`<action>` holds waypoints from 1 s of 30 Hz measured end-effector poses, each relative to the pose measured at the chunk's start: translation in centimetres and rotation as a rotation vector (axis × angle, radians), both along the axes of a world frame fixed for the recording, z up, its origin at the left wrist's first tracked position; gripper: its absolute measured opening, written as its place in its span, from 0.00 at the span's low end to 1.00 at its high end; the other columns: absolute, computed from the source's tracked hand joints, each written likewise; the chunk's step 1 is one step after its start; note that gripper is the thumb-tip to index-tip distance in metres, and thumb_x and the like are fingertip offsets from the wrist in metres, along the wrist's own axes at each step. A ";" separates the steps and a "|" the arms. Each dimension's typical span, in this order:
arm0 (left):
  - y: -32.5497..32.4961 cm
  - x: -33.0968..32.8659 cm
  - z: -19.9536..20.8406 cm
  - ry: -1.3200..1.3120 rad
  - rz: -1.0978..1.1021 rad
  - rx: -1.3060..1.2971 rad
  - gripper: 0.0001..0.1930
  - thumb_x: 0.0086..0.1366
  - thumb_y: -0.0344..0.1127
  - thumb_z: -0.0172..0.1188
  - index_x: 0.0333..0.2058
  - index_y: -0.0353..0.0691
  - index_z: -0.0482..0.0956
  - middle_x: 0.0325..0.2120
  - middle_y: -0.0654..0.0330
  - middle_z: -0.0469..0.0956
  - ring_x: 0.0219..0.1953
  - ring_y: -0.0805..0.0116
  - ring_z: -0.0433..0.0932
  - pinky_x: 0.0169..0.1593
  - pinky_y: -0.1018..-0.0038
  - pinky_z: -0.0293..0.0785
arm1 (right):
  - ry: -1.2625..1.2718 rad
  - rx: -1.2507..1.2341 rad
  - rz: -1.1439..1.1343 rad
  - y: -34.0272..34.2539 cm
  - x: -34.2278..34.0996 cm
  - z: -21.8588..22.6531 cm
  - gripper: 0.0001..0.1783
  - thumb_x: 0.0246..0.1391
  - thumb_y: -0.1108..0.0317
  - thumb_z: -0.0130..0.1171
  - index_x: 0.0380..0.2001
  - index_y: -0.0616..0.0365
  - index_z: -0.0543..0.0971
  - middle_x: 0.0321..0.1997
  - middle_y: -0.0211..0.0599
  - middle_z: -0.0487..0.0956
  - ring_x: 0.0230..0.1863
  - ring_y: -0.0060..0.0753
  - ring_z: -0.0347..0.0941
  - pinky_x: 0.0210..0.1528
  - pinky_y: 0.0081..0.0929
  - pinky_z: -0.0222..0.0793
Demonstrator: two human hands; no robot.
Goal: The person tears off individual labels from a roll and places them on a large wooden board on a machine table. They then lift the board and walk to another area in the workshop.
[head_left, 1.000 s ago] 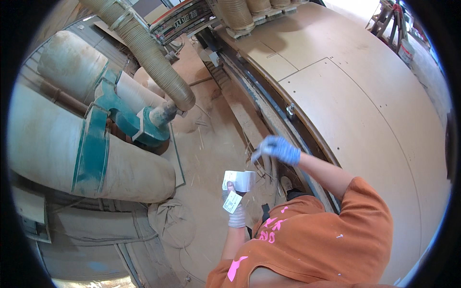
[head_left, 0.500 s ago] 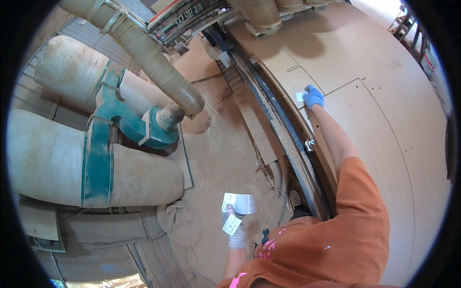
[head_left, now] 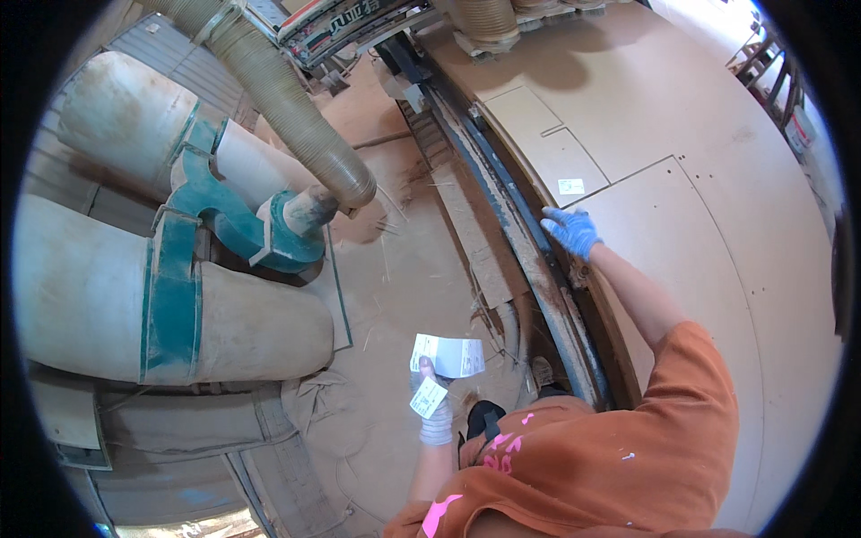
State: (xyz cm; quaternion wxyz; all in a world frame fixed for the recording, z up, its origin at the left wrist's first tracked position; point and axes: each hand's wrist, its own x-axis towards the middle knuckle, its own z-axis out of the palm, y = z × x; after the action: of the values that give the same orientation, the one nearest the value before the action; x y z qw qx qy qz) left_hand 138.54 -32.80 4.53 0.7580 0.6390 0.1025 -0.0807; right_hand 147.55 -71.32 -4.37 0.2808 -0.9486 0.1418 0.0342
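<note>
My left hand (head_left: 434, 420), in a pale glove, is closed with the thumb over a folded strip of white printed labels (head_left: 462, 357). A single small label (head_left: 428, 398) shows against the same hand, below the thumb. My right hand (head_left: 574, 233), in a blue glove, has its fingers stretched out over the near left edge of a large cut board (head_left: 682, 224). Nothing shows in it. Just beyond its fingertips a white label (head_left: 570, 186) lies flat on a rectangular cut piece (head_left: 538, 148) of the board.
A dark metal machine rail (head_left: 511, 202) runs along the board's left side. Dust-collector bags with green fittings (head_left: 170, 296) stand at the left, under a ribbed hose (head_left: 305, 117). A machine gantry (head_left: 359, 31) spans the far end. Dust covers the floor (head_left: 395, 287).
My right hand has let go of the label, leaving it on the board, and has drawn back toward me with the fingers opened. My left hand still holds its labels.
</note>
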 end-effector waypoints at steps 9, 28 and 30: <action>-0.4 5.5 0.4 -0.056 -0.298 -0.067 0.20 0.63 0.50 0.51 0.42 0.39 0.73 0.33 0.65 0.74 0.34 0.76 0.72 0.36 0.77 0.70 | -0.369 1.119 0.269 16.6 -6.8 8.5 0.29 0.53 0.54 0.55 0.55 0.58 0.66 0.52 0.37 0.71 0.55 0.30 0.64 0.58 0.28 0.58; 8.2 11.9 -0.3 -0.037 -0.591 -0.132 0.22 0.61 0.51 0.53 0.47 0.42 0.70 0.37 0.62 0.74 0.38 0.71 0.75 0.36 0.71 0.76 | -0.283 0.785 -0.011 30.3 -8.2 9.9 0.15 0.51 0.61 0.58 0.37 0.62 0.76 0.27 0.30 0.76 0.30 0.17 0.69 0.34 0.20 0.67; 8.7 11.9 -0.3 -0.061 -0.672 -0.162 0.23 0.61 0.50 0.52 0.49 0.43 0.68 0.38 0.62 0.74 0.40 0.70 0.75 0.39 0.70 0.76 | -0.306 0.883 -0.059 31.3 -8.4 10.1 0.15 0.51 0.62 0.58 0.36 0.62 0.76 0.27 0.29 0.75 0.29 0.16 0.68 0.32 0.19 0.67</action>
State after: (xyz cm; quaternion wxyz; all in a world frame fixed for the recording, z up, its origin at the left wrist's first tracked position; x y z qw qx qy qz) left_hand 150.45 -24.15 4.24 0.7402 0.5768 -0.1431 -0.3145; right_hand 139.17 -40.04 5.70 0.6760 -0.7282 0.0975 -0.0568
